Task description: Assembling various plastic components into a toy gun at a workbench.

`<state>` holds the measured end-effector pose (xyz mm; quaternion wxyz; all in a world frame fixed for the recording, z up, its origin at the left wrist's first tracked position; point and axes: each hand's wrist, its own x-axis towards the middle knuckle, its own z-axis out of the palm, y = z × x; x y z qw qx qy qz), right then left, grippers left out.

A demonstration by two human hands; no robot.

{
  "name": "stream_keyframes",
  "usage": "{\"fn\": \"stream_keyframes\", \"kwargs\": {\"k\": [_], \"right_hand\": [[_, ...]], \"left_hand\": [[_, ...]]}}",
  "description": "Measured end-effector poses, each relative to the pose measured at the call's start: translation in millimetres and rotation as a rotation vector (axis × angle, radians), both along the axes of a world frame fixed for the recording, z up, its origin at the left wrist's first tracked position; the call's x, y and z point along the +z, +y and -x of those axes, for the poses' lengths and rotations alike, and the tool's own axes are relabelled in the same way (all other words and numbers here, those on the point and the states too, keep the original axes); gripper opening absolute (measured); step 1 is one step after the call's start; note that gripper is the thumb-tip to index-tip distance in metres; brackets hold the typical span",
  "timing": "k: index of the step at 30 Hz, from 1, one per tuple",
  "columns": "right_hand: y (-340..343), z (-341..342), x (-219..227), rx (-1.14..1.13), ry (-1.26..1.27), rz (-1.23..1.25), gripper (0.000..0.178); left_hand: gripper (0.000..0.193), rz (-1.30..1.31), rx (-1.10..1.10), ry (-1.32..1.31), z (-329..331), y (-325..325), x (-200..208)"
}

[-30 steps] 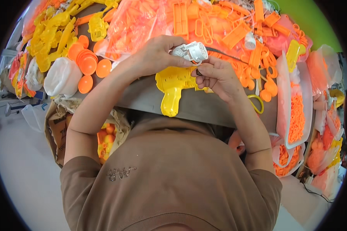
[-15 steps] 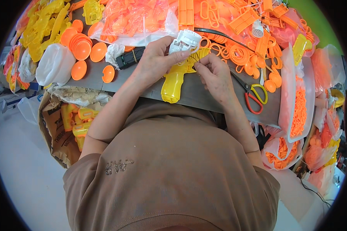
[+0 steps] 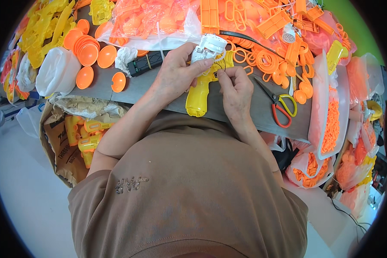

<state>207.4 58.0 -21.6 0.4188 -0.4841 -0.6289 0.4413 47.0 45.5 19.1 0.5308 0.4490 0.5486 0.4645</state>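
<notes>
At upper centre, a white mechanism (image 3: 209, 45) is being gripped by the left hand (image 3: 179, 70) (for steadiness, seemingly); dark wire (image 3: 225, 64) is being pinched by the right hand (image 3: 236, 89) beside a yellow shell (image 3: 197, 98).

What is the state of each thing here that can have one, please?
White part: held.
Left grip: closed on the white part.
Right grip: pinched at the dark wire.
Yellow shell: partly hidden from view.
Scissors: lying on the table, unheld.
Orange cups: some stacked, others loose.
Paper bag: open, yellow-and-orange parts inside.
Plastic tub: open, orange pieces inside.
</notes>
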Motion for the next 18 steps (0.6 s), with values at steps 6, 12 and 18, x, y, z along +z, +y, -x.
{"fn": "stream_keyframes", "kwargs": {"k": [6,12,18], "right_hand": [[0.6,5.2,2.4,-0.005,-0.236,-0.331,0.012],[-1.6,15.6,14.3,-0.002,-0.489,-0.584,0.015],[-1.2,15.5,11.3,-0.016,-0.530,-0.549,0.019]], "left_hand": [[0.029,-0.007,-0.006,-0.002,1.8,0.8,-2.5],[0.029,-0.006,-0.017,-0.003,3.9,1.6,-3.7],[0.028,-0.030,0.003,0.020,1.2,1.1,-7.8]]}}
